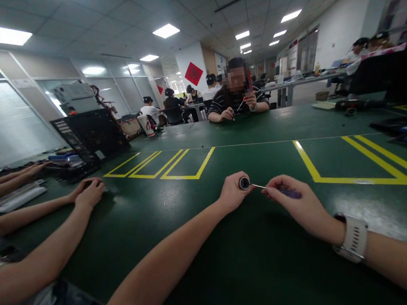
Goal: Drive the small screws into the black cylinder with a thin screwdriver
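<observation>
My left hand (232, 192) is closed around a small black round part (244, 183) with a pale rim, its open face turned toward me above the green table. In my right hand (297, 199) is a small screwdriver (290, 193) with a purple handle, pinched between thumb and fingers. The screwdriver's thin metal shaft points left, and its tip meets or lies just in front of the round part; which of these I cannot tell. Fingers hide most of the part's body. A pale watch sits on my right wrist.
Yellow tape (180, 178) marks boxes on the green table (190, 259). At left are a co-worker's hands (88, 191), a black computer case (91, 137) and a paper cup (146, 124). A person across holds a thin tool. Dark items (359, 104) lie at right.
</observation>
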The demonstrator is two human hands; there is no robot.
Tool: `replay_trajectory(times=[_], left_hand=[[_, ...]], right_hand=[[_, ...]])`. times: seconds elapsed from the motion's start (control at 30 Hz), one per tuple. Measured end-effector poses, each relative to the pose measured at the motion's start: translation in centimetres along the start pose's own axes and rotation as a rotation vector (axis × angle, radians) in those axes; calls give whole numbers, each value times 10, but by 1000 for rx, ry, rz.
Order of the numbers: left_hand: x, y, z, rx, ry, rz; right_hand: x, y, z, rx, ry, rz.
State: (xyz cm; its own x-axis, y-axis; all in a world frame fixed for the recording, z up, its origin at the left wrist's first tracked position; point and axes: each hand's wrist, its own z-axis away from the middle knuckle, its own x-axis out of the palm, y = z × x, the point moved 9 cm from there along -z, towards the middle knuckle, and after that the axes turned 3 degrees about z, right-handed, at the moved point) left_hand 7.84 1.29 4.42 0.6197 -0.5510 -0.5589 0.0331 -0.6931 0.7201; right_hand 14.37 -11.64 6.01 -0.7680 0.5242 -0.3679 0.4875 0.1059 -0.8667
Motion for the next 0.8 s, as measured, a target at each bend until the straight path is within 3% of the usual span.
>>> replay_trajectory(times=[0.2, 0.3, 0.43, 0.53, 0.63, 0.8], left_hand=[[1, 14, 3, 92, -19, -157], [2, 20, 3, 115, -37, -180], [5, 20, 3, 110, -73, -43], [7, 19, 4, 114, -93, 38], [5, 16, 4, 104, -75, -8], [5, 19, 4, 130, -50, -277]], right_hand=[[4, 0, 3, -17, -33, 24], [4, 14, 1, 89, -40, -150], [10, 29, -1, 251, -73, -499], [15, 33, 0, 315, -93, -611], [11, 32, 1, 273, -51, -573], [4, 27, 3, 153, 10, -277]])
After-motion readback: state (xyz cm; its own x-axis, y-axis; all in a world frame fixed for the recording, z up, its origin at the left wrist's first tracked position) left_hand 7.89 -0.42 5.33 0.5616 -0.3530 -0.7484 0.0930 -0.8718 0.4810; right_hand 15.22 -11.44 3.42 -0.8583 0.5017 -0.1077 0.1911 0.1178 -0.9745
